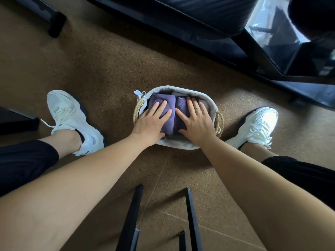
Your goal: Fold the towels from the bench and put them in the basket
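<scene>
both hands lie flat with fingers spread, the left hand (151,123) and right hand (196,122) pressing the folded purple towels (171,113) under the fingers into the basket (181,144) on the floor; even, gentle pressure should keep the folds neat.

- We see a brown speckled cork floor (101,69) with visible seams.
- We note black metal legs (130,220) at the near edge.
- We note dark furniture (208,13) at the far side.
</scene>
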Demonstrator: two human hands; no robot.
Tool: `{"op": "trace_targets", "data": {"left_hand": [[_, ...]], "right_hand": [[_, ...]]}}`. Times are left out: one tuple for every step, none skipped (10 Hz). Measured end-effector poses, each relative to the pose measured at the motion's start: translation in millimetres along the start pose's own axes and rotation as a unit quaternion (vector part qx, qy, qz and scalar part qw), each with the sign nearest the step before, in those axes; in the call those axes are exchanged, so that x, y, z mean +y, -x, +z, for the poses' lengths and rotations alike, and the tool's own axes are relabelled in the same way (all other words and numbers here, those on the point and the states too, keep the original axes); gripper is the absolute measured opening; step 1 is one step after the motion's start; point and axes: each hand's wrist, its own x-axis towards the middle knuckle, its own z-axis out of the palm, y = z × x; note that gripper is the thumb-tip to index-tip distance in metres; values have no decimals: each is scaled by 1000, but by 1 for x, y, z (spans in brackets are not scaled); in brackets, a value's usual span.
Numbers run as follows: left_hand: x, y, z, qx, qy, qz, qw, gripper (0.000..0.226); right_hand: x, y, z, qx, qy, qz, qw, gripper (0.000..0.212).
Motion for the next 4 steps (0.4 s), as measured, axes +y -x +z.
{"op": "trace_targets", "data": {"left_hand": [[4, 7, -13, -9, 14, 1, 1000, 87], [6, 18, -30, -28, 36, -4, 999, 82], [4, 36, -47, -24, 55, -3, 998, 76], [0, 60, -66, -19, 59, 6, 998, 64]], "right_hand": [[5, 1, -16, -16, -5, -18, 1000, 86], [15, 11, -40, -45, -21, -39, 998, 84], [19, 28, -66, -52, -50, -42, 997, 77], [21, 55, -84, -54, -84, -16, 995, 64]]}}
